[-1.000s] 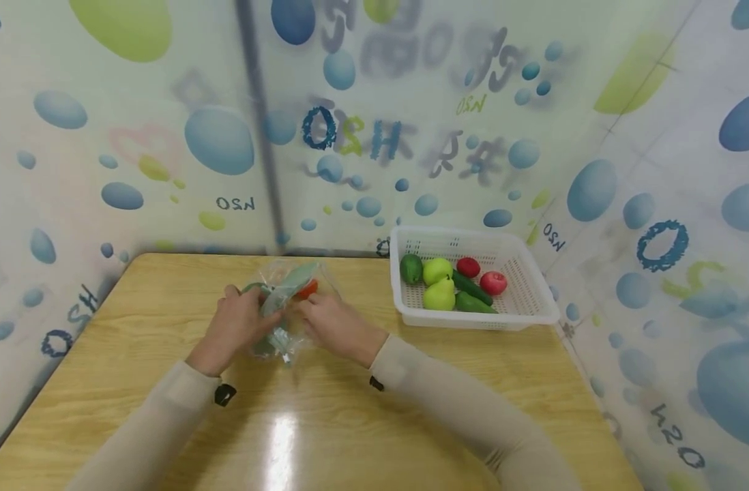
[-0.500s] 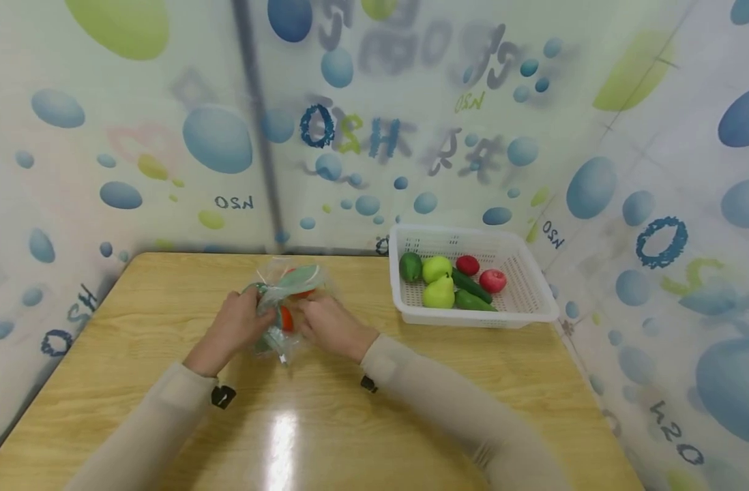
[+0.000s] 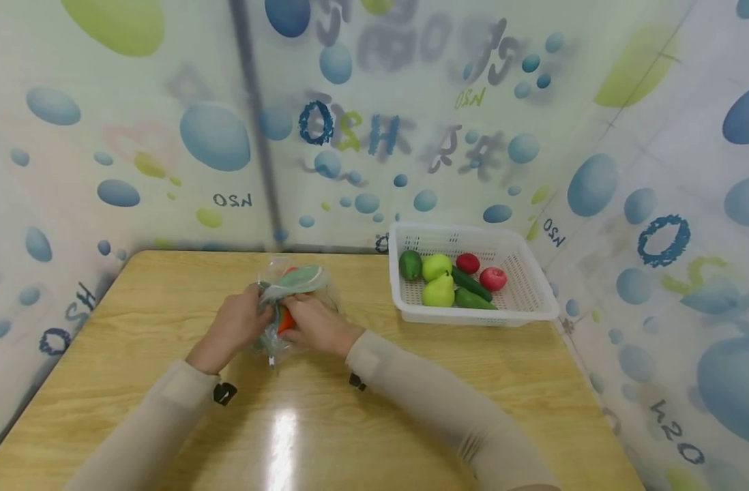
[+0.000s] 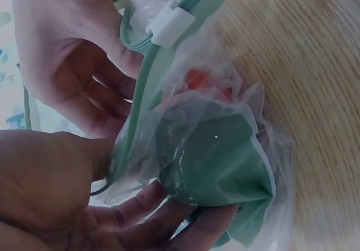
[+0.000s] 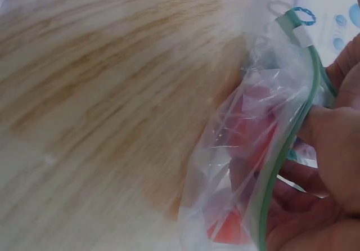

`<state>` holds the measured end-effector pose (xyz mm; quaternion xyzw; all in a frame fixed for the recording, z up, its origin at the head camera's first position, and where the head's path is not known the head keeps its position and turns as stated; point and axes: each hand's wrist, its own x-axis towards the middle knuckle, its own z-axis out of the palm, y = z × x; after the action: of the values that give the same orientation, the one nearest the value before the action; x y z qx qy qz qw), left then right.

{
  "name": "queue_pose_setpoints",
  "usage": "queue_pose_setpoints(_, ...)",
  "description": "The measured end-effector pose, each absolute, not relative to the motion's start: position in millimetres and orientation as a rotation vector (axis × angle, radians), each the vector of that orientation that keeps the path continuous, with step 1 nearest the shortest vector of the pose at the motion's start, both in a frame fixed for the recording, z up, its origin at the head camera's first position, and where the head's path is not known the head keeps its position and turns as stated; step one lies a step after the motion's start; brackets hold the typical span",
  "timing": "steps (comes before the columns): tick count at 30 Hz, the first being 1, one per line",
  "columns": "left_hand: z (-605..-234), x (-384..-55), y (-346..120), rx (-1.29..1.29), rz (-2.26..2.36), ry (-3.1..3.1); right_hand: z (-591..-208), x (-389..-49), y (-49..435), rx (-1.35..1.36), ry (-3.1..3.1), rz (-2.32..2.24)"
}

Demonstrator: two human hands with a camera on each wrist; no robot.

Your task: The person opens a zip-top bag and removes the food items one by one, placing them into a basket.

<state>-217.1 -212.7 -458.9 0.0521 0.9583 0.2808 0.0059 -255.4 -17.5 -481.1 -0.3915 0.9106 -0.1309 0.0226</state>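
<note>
A clear zip bag (image 4: 216,155) with a green-edged mouth and a white slider (image 4: 171,23) stands between both hands over the wooden table. My left hand (image 3: 235,326) grips its rim, thumb at the green strip and fingers curled under the side. Inside, an orange-red item (image 3: 285,319) shows through the film beside a large green patch. My right hand (image 3: 322,326) reaches in at the mouth, its fingers (image 5: 301,178) going behind the green strip (image 5: 287,138). The orange-red item lies between its thumb and fingers; its full shape is hidden.
At the back right of the table (image 3: 374,423) stands a white perforated basket (image 3: 473,318). It holds a yellow-green pear (image 3: 438,292), a green apple-like fruit (image 3: 436,266), red fruits (image 3: 493,278) and several green vegetables (image 3: 410,264). Patterned walls border the table.
My right hand has moved left, deeper toward the bag's mouth. More of the orange-red item shows between the hands, and the bag's mouth has spread rounder. My left hand has hardly moved.
</note>
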Motion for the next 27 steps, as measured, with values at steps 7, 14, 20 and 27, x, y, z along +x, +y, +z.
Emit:
queue_pose_setpoints(7, -455, -214, -216, 0.123, 0.845, 2.991, -484, -255, -22, -1.183, 2.782, -0.491)
queue_pose_setpoints(14, -453, -213, -212, 0.075, 0.795, 3.055, -481, -254, -19, -1.182, 2.790, -0.513)
queue_pose_setpoints(20, -454, -210, -209, 0.052, 0.757, 3.134, -479, -254, -15, -1.211, 2.807, -0.499)
queue_pose_setpoints(27, -457, -208, -210, 0.110, 0.733, 3.114, -474, -249, -9, -1.305, 2.845, -0.456)
